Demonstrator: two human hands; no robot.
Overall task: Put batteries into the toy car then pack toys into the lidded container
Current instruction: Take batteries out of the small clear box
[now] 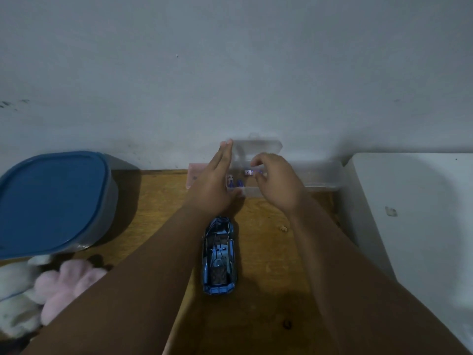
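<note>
The left hand (215,185) has straight, closed-up fingers pressed flat against the left side of a small clear case (258,149), whose lid is raised. The right hand (276,185) reaches in from the right, fingers curled, and seems to pinch a battery (250,172) just above the case; blur makes this uncertain. More batteries (235,184) lie inside. The car (219,257) sits on the table (266,252) between the forearms, and the container (51,201) stands far left.

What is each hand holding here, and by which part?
Right hand pinches a battery by one end; left hand lies flat against the clear case's left side, gripping nothing.
</note>
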